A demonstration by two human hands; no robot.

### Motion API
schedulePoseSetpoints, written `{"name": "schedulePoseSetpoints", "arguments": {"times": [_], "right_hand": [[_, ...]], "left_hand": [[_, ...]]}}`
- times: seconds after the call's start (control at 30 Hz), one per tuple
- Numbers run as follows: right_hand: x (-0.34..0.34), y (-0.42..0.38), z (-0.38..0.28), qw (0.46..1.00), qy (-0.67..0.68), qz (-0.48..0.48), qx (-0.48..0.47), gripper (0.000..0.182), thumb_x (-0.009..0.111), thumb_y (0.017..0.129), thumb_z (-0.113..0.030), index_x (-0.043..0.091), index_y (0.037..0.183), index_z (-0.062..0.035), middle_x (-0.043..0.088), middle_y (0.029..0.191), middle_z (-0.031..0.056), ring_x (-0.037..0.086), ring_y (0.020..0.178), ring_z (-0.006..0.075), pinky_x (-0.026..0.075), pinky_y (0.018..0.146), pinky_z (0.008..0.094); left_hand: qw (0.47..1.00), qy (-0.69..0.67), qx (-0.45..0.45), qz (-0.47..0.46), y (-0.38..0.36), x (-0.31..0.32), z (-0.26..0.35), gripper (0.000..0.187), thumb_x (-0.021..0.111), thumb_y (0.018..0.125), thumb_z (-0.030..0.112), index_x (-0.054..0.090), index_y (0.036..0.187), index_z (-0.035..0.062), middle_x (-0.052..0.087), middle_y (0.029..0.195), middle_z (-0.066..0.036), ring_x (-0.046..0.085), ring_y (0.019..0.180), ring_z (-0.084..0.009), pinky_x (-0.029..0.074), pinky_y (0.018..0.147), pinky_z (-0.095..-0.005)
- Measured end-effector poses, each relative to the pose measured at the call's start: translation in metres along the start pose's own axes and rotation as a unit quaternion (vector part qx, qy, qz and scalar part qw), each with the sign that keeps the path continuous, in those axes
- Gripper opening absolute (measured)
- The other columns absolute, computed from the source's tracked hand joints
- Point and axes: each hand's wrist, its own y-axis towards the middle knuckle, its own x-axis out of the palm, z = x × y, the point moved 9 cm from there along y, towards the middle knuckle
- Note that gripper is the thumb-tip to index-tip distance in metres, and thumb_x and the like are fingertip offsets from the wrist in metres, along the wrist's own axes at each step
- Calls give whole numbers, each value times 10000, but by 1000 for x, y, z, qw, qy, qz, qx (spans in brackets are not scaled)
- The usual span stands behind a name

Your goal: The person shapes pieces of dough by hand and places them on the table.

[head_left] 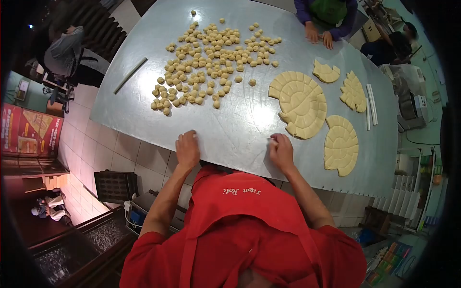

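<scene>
My left hand is at the near edge of the metal table, its fingers loosely bent and nothing visible in them. Further right, my right hand hovers over or rests on the same edge, fingers half curled, likewise with nothing visible. Ahead of my left hand lie many small dough balls, spread loosely. Beyond my right hand sits a large round dough sheet, scored into pieces. Beside it are a smaller scored dough sheet and two partial ones, a ragged dough piece and a dough fragment.
The metal table spans the view. A thin rod lies at its left, two white rods at its right. Across the table, a co-worker's hands rest near the far edge. Another person is at the left.
</scene>
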Motion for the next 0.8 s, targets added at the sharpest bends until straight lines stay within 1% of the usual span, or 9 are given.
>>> {"name": "schedulePoseSetpoints", "arguments": {"times": [0.07, 0.1, 0.17, 0.4, 0.57, 0.63, 0.7, 0.77, 0.8], "right_hand": [[36, -27, -37, 964, -166, -1, -207, 186, 696, 871, -85, 707, 1046, -22, 685, 900, 170, 669, 909, 367, 539, 887, 420], [61, -29, -52, 959, -107, -35, -260, 201, 665, 821, -59, 656, 1021, -41, 655, 928, 161, 627, 941, 367, 504, 919, 426], [97, -10, -79, 941, -108, -49, -317, 221, 661, 791, -50, 648, 1012, -46, 657, 939, 173, 624, 910, 384, 509, 860, 457], [44, 43, -26, 955, -230, 29, -183, 130, 685, 827, -83, 598, 921, -57, 602, 849, 188, 611, 833, 391, 502, 787, 523], [58, -2, -51, 962, -220, 82, -140, 198, 722, 925, -154, 634, 1054, -32, 633, 930, 201, 626, 841, 391, 530, 808, 511], [104, 20, -51, 995, -71, -63, 7, 281, 734, 934, -146, 647, 1164, -10, 663, 1065, 220, 646, 920, 408, 543, 849, 509], [160, 37, -103, 984, 34, -176, -15, 382, 744, 924, -176, 631, 1239, 7, 667, 1140, 231, 655, 987, 421, 546, 903, 513], [217, 45, -151, 952, 78, -240, -174, 400, 751, 896, -193, 684, 1253, -24, 669, 1155, 237, 668, 1002, 421, 548, 929, 511], [232, 57, -158, 951, 78, -241, -177, 400, 751, 896, -193, 684, 1253, -24, 669, 1155, 237, 668, 1002, 421, 548, 929, 511]], "left_hand": [[988, -68, 135, 12, -3, 13, 56, 218, 607, 1002, 155, 642, 1202, 77, 655, 1129, -172, 624, 1006, -377, 460, 910, -517], [965, -137, 223, 2, 1, 20, 97, 240, 608, 984, 133, 635, 1215, 75, 641, 1154, -180, 619, 974, -384, 466, 899, -513], [958, -152, 234, -68, 34, 54, 107, 263, 608, 955, 89, 635, 1216, 73, 633, 1106, -181, 618, 964, -392, 482, 878, -494], [970, -70, 232, 13, 72, 6, 20, 164, 688, 877, 50, 645, 1034, 74, 628, 917, -131, 636, 881, -362, 505, 799, -492], [961, -260, 88, -38, 23, -5, -19, 349, 745, 876, 57, 674, 1218, 52, 692, 972, -143, 686, 906, -347, 558, 871, -444], [932, -348, 6, -106, 24, -5, -33, 460, 748, 871, 57, 648, 1319, 43, 696, 1108, -172, 681, 1050, -365, 551, 970, -438], [953, -282, 100, 40, 32, -45, -37, 499, 751, 874, 56, 616, 1353, 26, 656, 1244, -199, 637, 1176, -394, 527, 1034, -454], [966, -247, 60, 56, 39, -45, -76, 490, 724, 887, 51, 600, 1360, 18, 609, 1335, -211, 593, 1229, -413, 503, 1051, -479], [978, -178, 52, 96, 42, -52, -96, 481, 710, 888, 42, 599, 1355, 18, 612, 1328, -205, 598, 1213, -410, 499, 1045, -481]]}}
